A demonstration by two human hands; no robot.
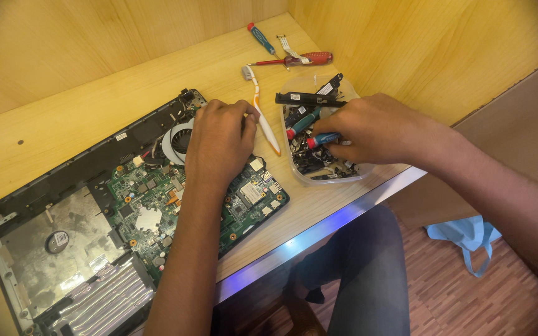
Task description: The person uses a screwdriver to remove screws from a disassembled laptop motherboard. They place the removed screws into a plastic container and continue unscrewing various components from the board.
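While the left hand (219, 140) rests flat on one opened laptop (126, 205), the right hand (368, 127) pinches one of four screwdrivers (324, 139)

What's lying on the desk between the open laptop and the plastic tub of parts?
A toothbrush, white with an orange handle, lies on the wooden desk between the laptop and the tub, by the left hand. The head view shows it.

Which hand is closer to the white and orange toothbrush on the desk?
Left. The left hand rests on the opened laptop with its fingers against the toothbrush; the right hand is apart, over the clear tray.
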